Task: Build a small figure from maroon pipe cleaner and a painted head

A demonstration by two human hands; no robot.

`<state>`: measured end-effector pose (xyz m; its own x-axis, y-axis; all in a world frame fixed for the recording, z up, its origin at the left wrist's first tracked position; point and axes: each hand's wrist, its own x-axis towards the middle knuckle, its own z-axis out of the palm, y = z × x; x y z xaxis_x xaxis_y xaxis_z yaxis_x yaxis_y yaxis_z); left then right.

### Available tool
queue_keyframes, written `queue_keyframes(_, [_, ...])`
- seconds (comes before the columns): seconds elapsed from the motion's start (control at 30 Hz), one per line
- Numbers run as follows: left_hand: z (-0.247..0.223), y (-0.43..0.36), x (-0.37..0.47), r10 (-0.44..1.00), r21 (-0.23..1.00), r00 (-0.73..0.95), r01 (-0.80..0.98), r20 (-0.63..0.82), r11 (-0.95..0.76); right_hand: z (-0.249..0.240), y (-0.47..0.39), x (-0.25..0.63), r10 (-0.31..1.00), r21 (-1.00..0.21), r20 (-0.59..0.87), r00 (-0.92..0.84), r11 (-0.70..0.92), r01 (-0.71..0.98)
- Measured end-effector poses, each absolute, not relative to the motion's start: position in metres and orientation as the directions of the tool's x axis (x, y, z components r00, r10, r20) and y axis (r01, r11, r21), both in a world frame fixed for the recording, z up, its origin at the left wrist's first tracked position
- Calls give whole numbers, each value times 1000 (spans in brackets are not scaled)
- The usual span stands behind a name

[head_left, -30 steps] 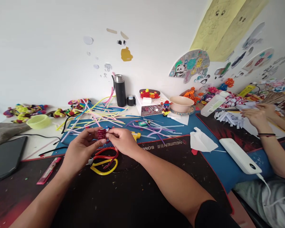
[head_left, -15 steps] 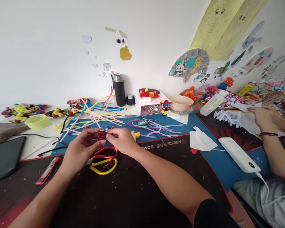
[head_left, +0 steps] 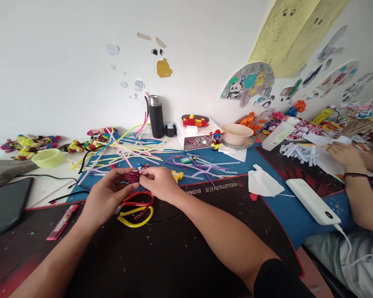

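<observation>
A small dark red coil, which looks like wound pipe cleaner, is held up over the front mat. Thumb and fingers of my left hand close around its left side and underside. On its right side my right hand pinches at the edge; the fingertips are partly hidden. Just behind the coil a small blue, white and red figure shows in part. Below my hands lie scissors with large red and yellow handles, their blades mostly covered by my left hand. A yellow tool lies partly behind my right hand.
Loose pipe cleaners spread over the back of the table. A black thermos, a white box and a beige bowl stand by the wall. At right lies a white power bank, near a co-worker's hand over paper.
My hands stay nearly in place; the coil looks slightly turned between the fingers. At the right, the co-worker's hand has shifted a little over the paper.
</observation>
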<state>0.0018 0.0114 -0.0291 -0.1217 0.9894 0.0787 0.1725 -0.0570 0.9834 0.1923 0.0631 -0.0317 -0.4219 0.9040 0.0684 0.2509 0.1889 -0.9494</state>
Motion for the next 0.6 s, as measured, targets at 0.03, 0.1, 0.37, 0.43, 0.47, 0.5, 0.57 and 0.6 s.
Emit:
queue_keyframes(0.03, [-29, 11, 2, 990, 984, -119, 169, 74, -54, -31, 63, 192, 904, -948, 68, -421, 189, 255])
queue_keyframes(0.1, [-29, 12, 2, 992, 986, -110, 162, 67, -48, -31, 63, 192, 905, -947, 63, -420, 187, 262])
queue_keyframes(0.37, [-30, 12, 1, 994, 990, -102, 137, 39, -25, -29, 62, 192, 911, -940, 35, -411, 170, 295])
queue_keyframes(0.43, [-30, 13, 0, 994, 991, -102, 130, 27, -14, -29, 62, 192, 910, -942, 38, -412, 171, 290])
queue_keyframes(0.47, [-30, 13, 0, 995, 992, -99, 127, 22, -9, -29, 62, 192, 910, -943, 36, -413, 168, 289])
queue_keyframes(0.5, [-30, 13, 0, 995, 992, -96, 123, 18, -6, -30, 62, 192, 911, -943, 33, -411, 164, 288])
queue_keyframes(0.57, [-29, 13, 0, 996, 994, -86, 107, 9, 1, -30, 62, 192, 913, -945, 30, -407, 158, 286])
queue_keyframes(0.6, [-29, 13, 0, 996, 995, -87, 95, 4, 5, -30, 62, 192, 914, -946, 32, -405, 158, 281])
